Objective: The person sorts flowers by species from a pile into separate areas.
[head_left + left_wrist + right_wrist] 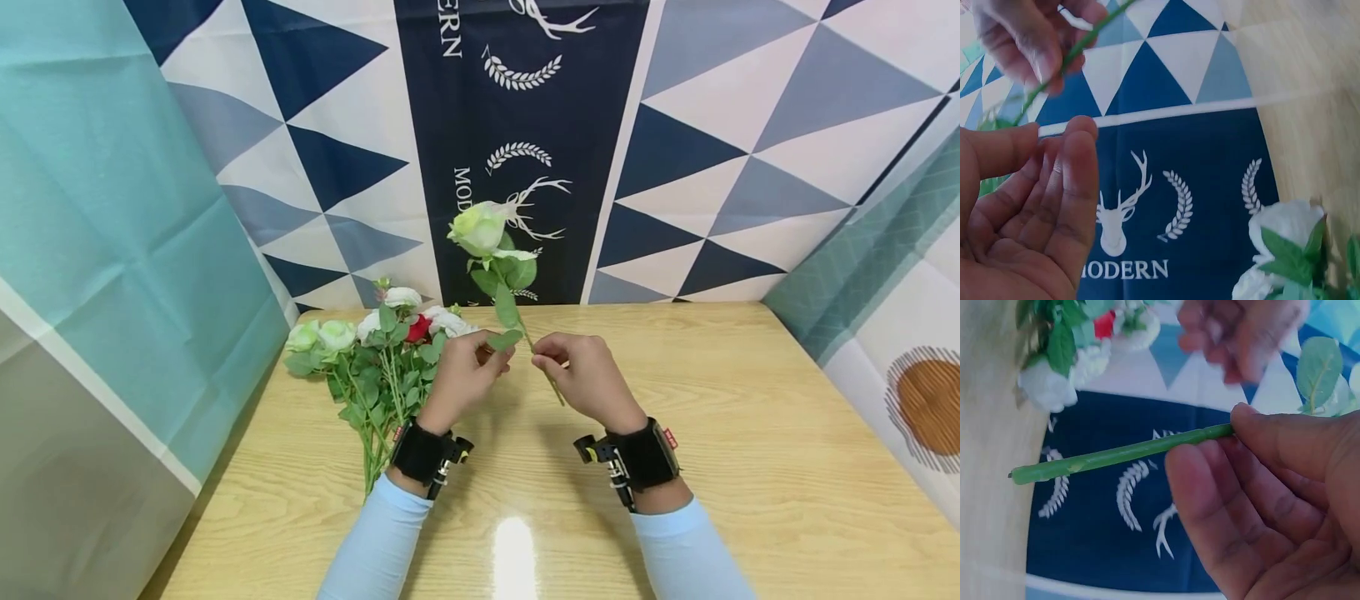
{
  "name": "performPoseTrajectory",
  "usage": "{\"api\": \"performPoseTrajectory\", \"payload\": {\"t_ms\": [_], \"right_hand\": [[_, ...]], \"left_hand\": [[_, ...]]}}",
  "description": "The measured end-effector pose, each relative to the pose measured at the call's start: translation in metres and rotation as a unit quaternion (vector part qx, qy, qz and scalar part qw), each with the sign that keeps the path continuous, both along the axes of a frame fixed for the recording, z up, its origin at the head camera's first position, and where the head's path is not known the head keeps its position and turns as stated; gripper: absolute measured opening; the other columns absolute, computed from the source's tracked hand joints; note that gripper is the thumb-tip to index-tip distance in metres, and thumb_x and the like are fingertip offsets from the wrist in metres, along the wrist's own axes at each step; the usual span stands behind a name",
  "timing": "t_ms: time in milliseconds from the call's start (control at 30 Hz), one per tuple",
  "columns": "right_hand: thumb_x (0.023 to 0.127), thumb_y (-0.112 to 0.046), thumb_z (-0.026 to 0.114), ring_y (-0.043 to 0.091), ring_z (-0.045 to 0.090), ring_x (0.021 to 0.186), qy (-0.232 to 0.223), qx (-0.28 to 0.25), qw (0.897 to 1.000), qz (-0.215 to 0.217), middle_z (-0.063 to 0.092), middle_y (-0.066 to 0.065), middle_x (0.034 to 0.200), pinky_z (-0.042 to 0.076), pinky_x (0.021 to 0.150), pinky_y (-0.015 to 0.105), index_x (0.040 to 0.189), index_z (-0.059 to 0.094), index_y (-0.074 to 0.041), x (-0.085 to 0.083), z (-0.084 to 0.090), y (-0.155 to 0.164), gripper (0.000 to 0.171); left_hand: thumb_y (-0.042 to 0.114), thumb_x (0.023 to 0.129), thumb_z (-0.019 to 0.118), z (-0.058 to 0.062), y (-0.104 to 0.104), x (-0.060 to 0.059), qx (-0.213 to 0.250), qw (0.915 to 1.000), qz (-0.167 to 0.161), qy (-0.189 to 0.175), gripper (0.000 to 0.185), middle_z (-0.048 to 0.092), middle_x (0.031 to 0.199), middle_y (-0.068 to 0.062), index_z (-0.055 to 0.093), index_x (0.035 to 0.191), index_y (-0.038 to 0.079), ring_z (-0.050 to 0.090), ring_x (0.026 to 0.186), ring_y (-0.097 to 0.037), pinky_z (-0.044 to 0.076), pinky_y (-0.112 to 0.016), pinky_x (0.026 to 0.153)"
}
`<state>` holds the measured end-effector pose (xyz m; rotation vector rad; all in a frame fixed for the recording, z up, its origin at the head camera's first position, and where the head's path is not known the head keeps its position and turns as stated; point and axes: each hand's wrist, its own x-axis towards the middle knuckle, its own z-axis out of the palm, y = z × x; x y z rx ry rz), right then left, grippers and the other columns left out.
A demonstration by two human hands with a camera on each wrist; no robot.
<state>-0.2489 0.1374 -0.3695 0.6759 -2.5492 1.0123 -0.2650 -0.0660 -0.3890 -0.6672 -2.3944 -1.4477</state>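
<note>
We hold a pale green fake rose with a long green stem (480, 230) up over the middle of the wooden table (750, 433). Our right hand (588, 375) pinches the stem. Our left hand (465, 371) is open, fingers by a leaf. A bunch of white and red fake flowers (375, 350) lies at the far left.

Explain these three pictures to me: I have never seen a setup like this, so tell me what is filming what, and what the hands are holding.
No machine here: a person works with bare hands, wearing one camera on the head and one on each wrist. The wide picture is the head view, looking down at a wooden table. The right hand pinches the green stem of a pale rose, held upright. The left hand touches a leaf on that stem. A bunch of flowers, white and red, lies on the table at the left. The other two pictures are close-ups from the wrists.
</note>
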Motion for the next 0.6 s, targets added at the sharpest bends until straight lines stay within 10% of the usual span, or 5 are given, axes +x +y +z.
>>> {"api": "performPoseTrajectory", "payload": {"t_ms": [333,600], "right_hand": [[0.098,-0.007,0.070,0.029,0.069,0.083,0.009,0.018,0.998,-0.059,0.074,0.011,0.089,0.054,0.074,0.047,0.106,0.074,0.001,-0.001,0.010,0.040,0.012],[0.099,-0.009,0.068,0.033,0.069,0.086,-0.024,0.048,0.994,-0.091,0.074,0.016,0.095,0.054,0.077,0.052,0.106,0.073,0.001,-0.002,0.012,0.081,0.013]], "left_hand": [[0.016,0.100,0.069,0.002,-0.024,-0.004,-0.147,0.9847,0.085,0.039,0.013,0.071,0.079,-0.001,0.078,0.097,0.007,0.059,0.061,-0.010,0.051,-0.030,0.062],[0.016,0.100,0.069,0.003,-0.061,-0.007,-0.219,0.9604,0.168,-0.035,0.031,0.046,0.056,0.002,0.065,0.069,0.012,0.039,0.047,-0.014,0.028,-0.028,0.048]]}}
